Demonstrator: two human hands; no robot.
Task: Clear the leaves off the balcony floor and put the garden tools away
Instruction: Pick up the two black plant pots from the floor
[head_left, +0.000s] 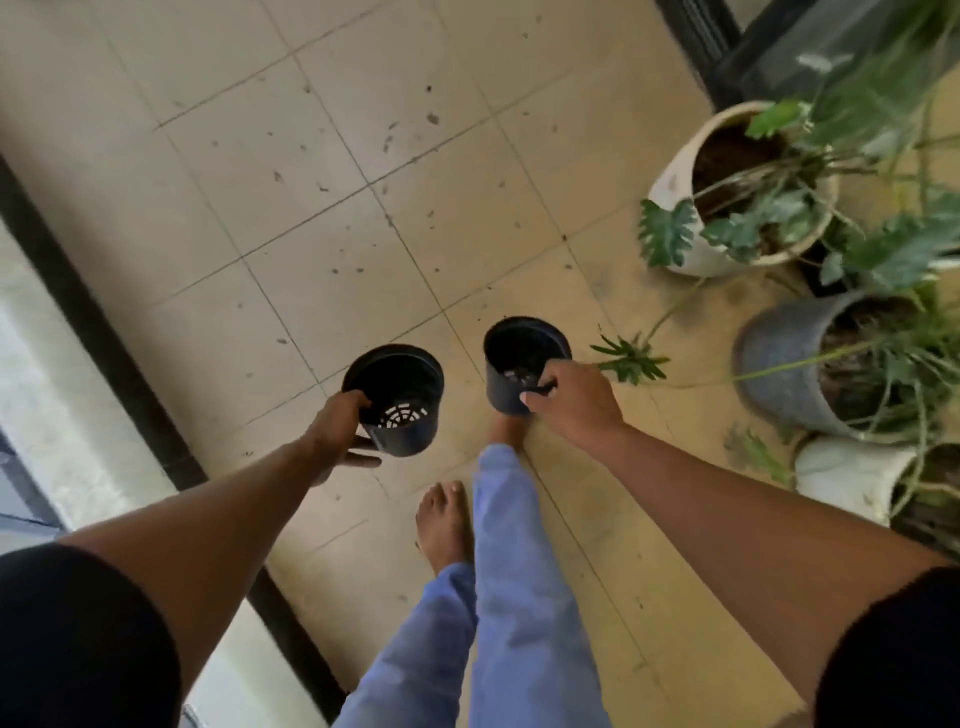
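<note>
I hold two black plastic nursery pots above the tiled balcony floor (322, 223). My left hand (340, 431) grips the rim and side of the left pot (410, 415), which is empty with a slotted bottom showing. My right hand (574, 397) grips the near rim of the right pot (506, 374), which has a little dark soil or debris inside. Small dry leaf bits and specks (410, 132) lie scattered over the tiles ahead. A green leaf on a long stem (631, 358) lies on the floor just right of the right pot.
Potted plants stand along the right: a cream pot (675, 182), a grey pot (779, 364) and a white pot (852, 473), their leaves spreading over the floor. A dark door track (98, 332) runs along the left. My bare feet (444, 525) stand below the pots.
</note>
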